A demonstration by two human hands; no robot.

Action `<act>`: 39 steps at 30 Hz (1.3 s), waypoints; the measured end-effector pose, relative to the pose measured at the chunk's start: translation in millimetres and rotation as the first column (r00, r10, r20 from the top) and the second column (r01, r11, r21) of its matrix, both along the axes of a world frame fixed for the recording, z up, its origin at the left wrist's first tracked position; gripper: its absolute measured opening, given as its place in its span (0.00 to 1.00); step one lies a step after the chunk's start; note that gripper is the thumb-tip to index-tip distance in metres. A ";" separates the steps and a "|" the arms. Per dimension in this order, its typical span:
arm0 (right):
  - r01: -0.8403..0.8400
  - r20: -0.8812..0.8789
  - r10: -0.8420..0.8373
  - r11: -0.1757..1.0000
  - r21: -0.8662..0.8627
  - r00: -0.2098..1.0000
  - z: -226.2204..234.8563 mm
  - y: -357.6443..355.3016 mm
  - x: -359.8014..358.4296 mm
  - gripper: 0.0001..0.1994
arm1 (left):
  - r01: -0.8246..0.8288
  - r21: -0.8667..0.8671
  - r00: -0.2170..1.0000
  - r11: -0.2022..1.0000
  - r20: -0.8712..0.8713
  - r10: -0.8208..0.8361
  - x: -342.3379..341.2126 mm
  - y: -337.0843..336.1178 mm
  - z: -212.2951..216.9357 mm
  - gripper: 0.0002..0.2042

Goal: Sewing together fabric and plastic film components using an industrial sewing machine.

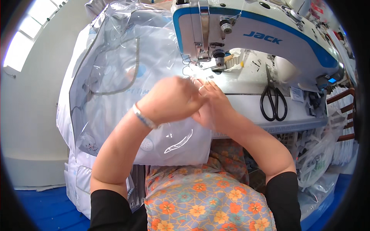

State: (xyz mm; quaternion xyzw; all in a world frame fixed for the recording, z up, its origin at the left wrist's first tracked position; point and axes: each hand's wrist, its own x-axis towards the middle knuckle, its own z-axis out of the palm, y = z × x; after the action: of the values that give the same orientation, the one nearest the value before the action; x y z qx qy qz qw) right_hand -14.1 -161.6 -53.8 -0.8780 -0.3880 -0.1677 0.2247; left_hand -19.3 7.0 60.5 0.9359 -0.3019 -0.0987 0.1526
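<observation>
Floral apron (204, 204) lowest in frame. Left hand (169, 98) and right hand (214, 104) meet just before sewing machine (250, 34) needle, fingers pinched on clear plastic sheet (115, 73); exact grip blurred. Black scissors (273, 98) under machine arm.

Both hands, the left hand (173, 98) and right hand (214, 102), crowd together just before the sewing machine's needle head (210, 46), which blocks the way ahead. Clear plastic sheeting (115, 69) fills the machine table's (246, 106) left side. Black scissors (273, 100) lie toward the right edge; bare tabletop between them leaves passage.
</observation>
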 end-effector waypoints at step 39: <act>-0.143 0.023 0.143 0.989 0.031 0.990 1.6 -46.2 -86.8 0.20 | 0.225 -0.102 0.855 0.969 0.498 -0.146 29.7 29.7 -89.8 0.22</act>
State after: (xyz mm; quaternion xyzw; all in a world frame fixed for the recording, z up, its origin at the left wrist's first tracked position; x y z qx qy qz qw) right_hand -101.0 -207.7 -52.2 -0.8423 -0.4495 -0.1665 0.2464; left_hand 10.4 36.6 -29.3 0.8819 -0.4265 0.1494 0.1344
